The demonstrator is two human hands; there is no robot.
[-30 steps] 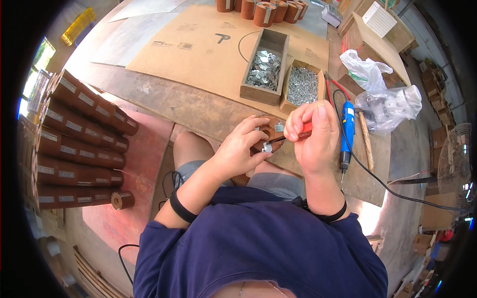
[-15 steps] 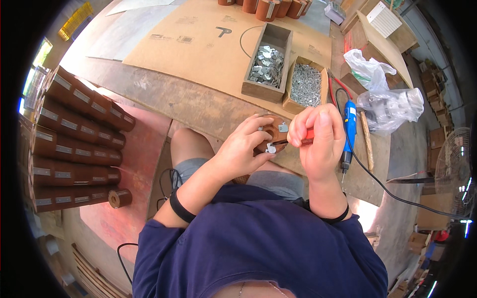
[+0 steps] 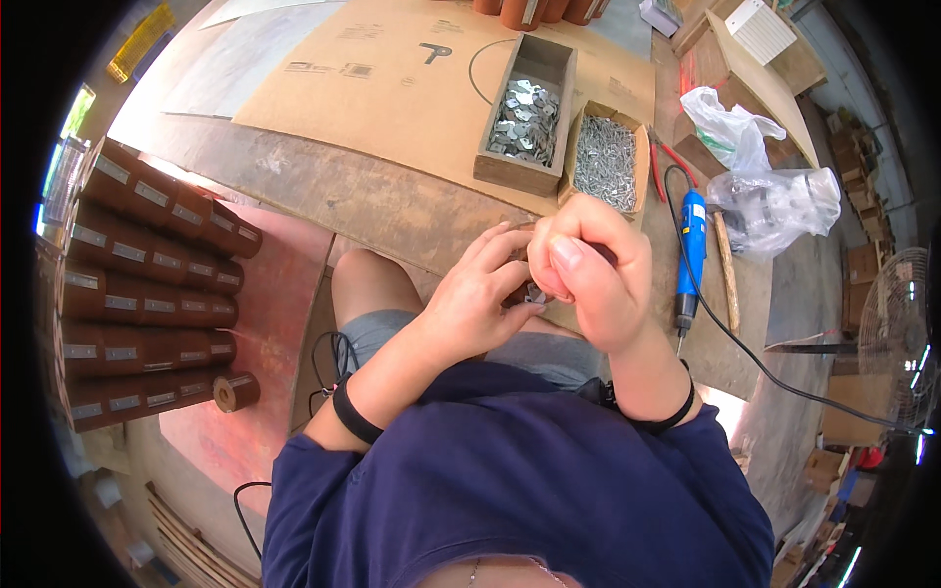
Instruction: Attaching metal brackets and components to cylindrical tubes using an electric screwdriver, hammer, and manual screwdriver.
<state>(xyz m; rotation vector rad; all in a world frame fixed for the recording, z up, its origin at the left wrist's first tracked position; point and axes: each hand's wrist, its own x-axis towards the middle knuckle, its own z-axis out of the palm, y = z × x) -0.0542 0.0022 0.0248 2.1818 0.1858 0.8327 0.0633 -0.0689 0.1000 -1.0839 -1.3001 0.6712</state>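
My left hand (image 3: 477, 299) curls its fingers and thumb round a round brown part, most of which is hidden between my two hands. A small silver metal plate (image 3: 534, 294) shows on it near the left thumb. Over the right side of the part, my right hand (image 3: 598, 269) is closed in a fist. It grips a red-handled tool, whose handle showed a moment before and is now covered by the fingers; its kind cannot be made out.
On the bench, a wooden box (image 3: 566, 137) holds small metal plates, beside a carton of screws (image 3: 608, 162). Red-handled pliers (image 3: 676, 162), a blue electric screwdriver (image 3: 692, 250) and a wooden stick (image 3: 727, 274) lie rightward. Brown cylinders (image 3: 147, 304) are stacked at left.
My right fist has moved left and turned over the brown part, covering the red handle and much of the part. My left hand keeps its hold in nearly the same place.
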